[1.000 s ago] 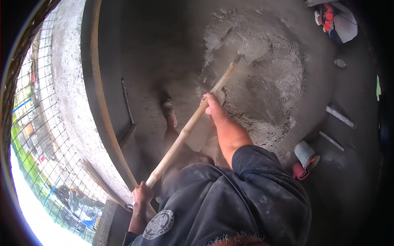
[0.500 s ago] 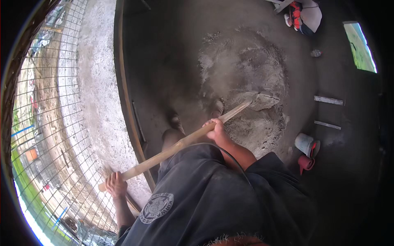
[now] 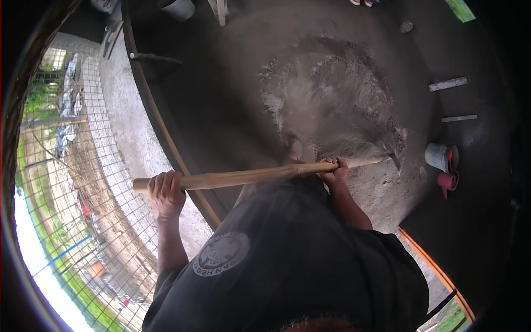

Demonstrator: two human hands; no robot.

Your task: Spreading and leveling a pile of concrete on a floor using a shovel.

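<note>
My left hand is closed round the left end of a long pale wooden handle, held crosswise in front of my dark shirt. My right hand grips the same handle farther along. At the handle's far end a dark metal blade rests at the right edge of a pale grey powdery heap spread on the floor. One foot of mine shows partly beyond the handle, at the heap's near edge.
A ledge and wire mesh run along the left, with a trowel on the ledge. A bucket stands at the back. To the right lie another bucket, a red container and two boards.
The handle has swung from diagonal to nearly level. Its blade has moved right, to the heap's edge, and both hands have shifted with it. The view has turned, showing more of the back.
</note>
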